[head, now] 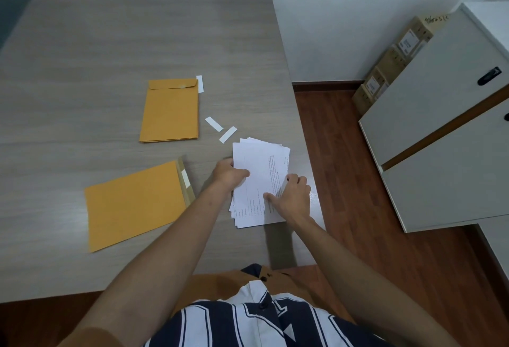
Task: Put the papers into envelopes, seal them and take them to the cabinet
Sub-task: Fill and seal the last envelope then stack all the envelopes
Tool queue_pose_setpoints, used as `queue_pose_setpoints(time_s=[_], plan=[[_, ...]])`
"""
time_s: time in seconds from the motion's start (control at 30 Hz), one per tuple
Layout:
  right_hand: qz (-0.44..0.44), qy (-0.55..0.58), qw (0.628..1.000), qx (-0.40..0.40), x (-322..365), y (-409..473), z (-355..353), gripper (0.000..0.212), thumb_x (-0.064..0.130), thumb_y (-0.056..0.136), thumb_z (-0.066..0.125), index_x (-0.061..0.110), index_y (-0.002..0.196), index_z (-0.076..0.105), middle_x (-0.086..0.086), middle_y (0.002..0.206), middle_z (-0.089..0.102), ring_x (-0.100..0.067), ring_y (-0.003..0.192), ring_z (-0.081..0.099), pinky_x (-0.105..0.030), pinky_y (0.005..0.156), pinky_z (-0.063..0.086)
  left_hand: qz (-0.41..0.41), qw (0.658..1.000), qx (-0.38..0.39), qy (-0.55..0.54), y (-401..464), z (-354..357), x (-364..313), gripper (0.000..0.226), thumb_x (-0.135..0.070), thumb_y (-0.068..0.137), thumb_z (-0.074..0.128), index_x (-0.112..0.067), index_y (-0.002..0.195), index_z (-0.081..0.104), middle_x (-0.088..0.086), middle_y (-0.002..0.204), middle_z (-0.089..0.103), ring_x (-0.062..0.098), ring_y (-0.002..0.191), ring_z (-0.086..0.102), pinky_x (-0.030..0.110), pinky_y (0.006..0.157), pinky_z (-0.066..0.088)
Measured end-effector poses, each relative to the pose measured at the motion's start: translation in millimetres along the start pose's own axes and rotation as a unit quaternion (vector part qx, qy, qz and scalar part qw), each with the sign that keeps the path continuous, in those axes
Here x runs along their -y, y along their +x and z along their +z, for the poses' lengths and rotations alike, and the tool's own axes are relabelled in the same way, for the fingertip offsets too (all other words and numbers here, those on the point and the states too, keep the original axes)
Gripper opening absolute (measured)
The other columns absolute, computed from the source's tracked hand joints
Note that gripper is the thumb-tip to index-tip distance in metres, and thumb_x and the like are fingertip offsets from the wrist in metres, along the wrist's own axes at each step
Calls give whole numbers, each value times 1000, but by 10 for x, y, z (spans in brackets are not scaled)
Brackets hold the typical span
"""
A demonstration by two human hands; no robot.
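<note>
A: how far along?
B: early imo. Cabinet (440, 115) far right, nothing taken there. Open envelope (135, 203) near left, empty afaict; envelope stack (169, 111) behind it. Papers (260, 181) w/ both hands: left hand (230, 174) grasping the edge, right hand (292, 198) pinching sheets.

printed lines on papers (259, 181) illegible, box labels (407, 43) unreadable
</note>
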State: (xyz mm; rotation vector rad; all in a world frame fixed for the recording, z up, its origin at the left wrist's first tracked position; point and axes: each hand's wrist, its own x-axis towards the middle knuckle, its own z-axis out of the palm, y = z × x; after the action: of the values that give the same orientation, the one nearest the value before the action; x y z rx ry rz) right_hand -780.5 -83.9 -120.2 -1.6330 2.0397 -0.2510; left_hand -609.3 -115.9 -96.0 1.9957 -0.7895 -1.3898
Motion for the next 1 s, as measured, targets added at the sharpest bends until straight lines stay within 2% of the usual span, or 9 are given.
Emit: queue_pose_setpoints(time_s=[0.13, 0.27, 0.4, 0.7, 0.83, 1.0], plan=[[-1, 2, 1000, 0, 16, -11, -10, 75, 52, 73, 77, 18, 128, 41, -3, 128, 45, -18, 112, 45, -30, 94, 43, 3, 1000, 2, -1, -22, -5, -26, 22, -6, 75, 76, -22, 77, 61, 2, 94, 70, 25, 91, 69, 45, 89, 56], [3, 1, 1000, -3, 24, -20, -12, 74, 53, 73, 77, 18, 128, 41, -3, 128, 46, -17, 112, 45, -31, 95, 43, -2, 1000, 3, -11, -13, -20, -42, 25, -12, 76, 79, -21, 88, 59, 1, 99, 67, 26, 95, 67, 43, 90, 55], [4, -1, 1000, 1, 29, -26, -11, 74, 53, 73, 77, 18, 128, 41, -3, 129, 46, -17, 112, 45, -30, 95, 43, -29, 999, 27, -10, -15, -14, 5, 30, -17, 76, 80, -10, 101, 65, 6, 103, 71, 26, 90, 69, 46, 87, 57], [2, -3, 1000, 2, 7, -41, 20, 75, 52, 73, 77, 19, 131, 42, -3, 131, 46, -18, 114, 45, -30, 97, 42, -30, 998, 54, -6, -83, -11, 60, 35, -18, 69, 87, -11, 97, 68, 6, 101, 72, 26, 90, 69, 44, 85, 58], [5, 6, 1000, -3, -14, -51, 63, 78, 55, 70, 78, 22, 132, 44, -1, 130, 48, -18, 114, 46, -32, 98, 42, -23, 998, 66, -1, -105, 11, 178, 42, -25, 63, 87, -19, 99, 66, 2, 101, 72, 28, 91, 69, 48, 86, 57], [-6, 42, 999, -5, -49, -70, 70, 78, 58, 67, 79, 25, 130, 47, 1, 127, 50, -16, 113, 46, -32, 96, 44, 1, 998, 55, -37, -200, 64, 233, 36, -24, 78, 79, -16, 109, 65, 3, 104, 71, 27, 93, 68, 46, 89, 56]])
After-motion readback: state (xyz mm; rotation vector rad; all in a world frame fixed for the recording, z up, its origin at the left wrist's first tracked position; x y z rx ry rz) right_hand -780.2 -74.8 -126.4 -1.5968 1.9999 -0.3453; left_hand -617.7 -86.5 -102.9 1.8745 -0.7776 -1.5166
